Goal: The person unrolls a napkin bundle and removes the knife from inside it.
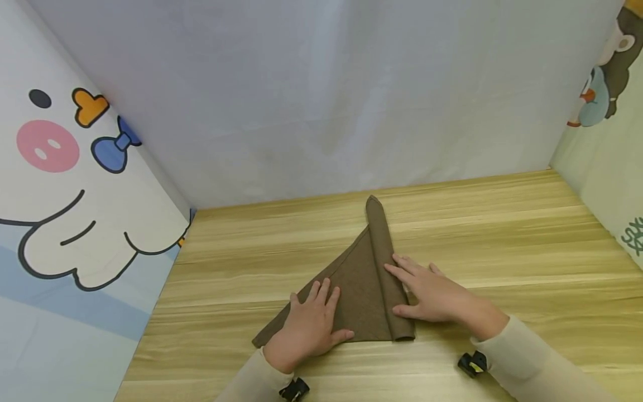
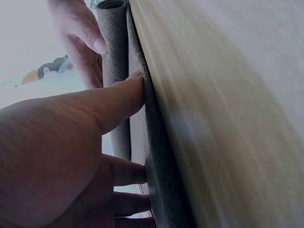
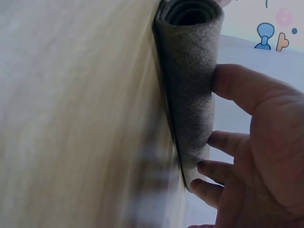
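Note:
A brown cloth (image 1: 359, 296) lies on the wooden table, flat and triangular on its left part. Its right side is wound into a roll (image 1: 380, 245), whose narrow tip points toward the back wall. My left hand (image 1: 308, 326) rests on the flat part with fingers spread, thumb near the front edge. The right hand (image 1: 434, 293) touches the roll from the right, fingertips and thumb laid on top of it. In the right wrist view the spiral end of the roll (image 3: 190, 61) shows, with the thumb and fingertips against its side. The left wrist view shows the left thumb (image 2: 118, 99) pressing the cloth.
The wooden table (image 1: 502, 234) reaches back to a pale hanging sheet (image 1: 321, 100). A panel with a cartoon duck (image 1: 75, 184) stands at the left, another printed panel (image 1: 603, 145) at the right. Small black devices (image 1: 472, 364) sit by both wrists.

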`<state>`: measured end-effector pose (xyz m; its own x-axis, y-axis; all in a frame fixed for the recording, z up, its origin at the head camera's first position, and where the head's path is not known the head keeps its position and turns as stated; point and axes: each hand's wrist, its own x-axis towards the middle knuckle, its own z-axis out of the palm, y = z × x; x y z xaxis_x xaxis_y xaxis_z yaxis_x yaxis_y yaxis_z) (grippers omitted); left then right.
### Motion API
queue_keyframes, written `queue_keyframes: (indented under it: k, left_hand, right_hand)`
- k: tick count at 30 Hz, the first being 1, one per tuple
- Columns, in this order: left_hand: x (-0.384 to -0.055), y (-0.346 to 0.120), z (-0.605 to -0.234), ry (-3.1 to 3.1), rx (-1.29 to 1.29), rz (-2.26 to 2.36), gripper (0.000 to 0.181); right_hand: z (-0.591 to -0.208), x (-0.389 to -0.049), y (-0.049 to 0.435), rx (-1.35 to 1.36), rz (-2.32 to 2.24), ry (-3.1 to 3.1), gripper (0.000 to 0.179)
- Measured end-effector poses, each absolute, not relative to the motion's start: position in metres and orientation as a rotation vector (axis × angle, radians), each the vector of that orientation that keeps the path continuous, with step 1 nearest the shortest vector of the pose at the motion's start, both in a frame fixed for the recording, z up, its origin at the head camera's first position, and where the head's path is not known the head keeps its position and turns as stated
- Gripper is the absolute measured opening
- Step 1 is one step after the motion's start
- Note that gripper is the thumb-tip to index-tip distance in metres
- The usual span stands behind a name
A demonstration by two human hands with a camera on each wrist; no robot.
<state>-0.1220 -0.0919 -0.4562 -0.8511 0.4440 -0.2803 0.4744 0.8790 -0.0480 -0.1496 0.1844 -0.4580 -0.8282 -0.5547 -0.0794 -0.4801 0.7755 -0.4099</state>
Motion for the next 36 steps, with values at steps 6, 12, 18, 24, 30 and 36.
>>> queue_keyframes:
  k: [6,12,18,24,30,36]
  left_hand:
    - [-0.123,-0.094,-0.457,2.794,0.704,-0.146,0.091]
    - [-0.122,-0.094,-0.458,2.796,0.700,-0.151,0.091]
    - [-0.120,-0.083,-0.451,2.773,0.657,-0.200,0.089]
    - [-0.122,-0.066,-0.445,2.772,0.681,-0.291,0.089]
    - [-0.122,-0.057,-0.449,2.775,0.635,-0.305,0.089]
    - [-0.119,-0.059,-0.456,2.789,0.630,-0.287,0.091]
  right_hand:
    - [-0.459,-0.149,0.188,-0.827,-0.565,2.778,0.087]
    - [-0.458,-0.149,0.188,-0.838,-0.547,2.787,0.086]
    - [-0.450,-0.148,0.182,-0.903,-0.526,2.808,0.084]
    - [-0.446,-0.153,0.170,-0.938,-0.481,2.849,0.084]
    - [-0.450,-0.161,0.157,-0.871,-0.388,2.854,0.090]
    - [-0.455,-0.162,0.153,-0.844,-0.381,2.841,0.095]
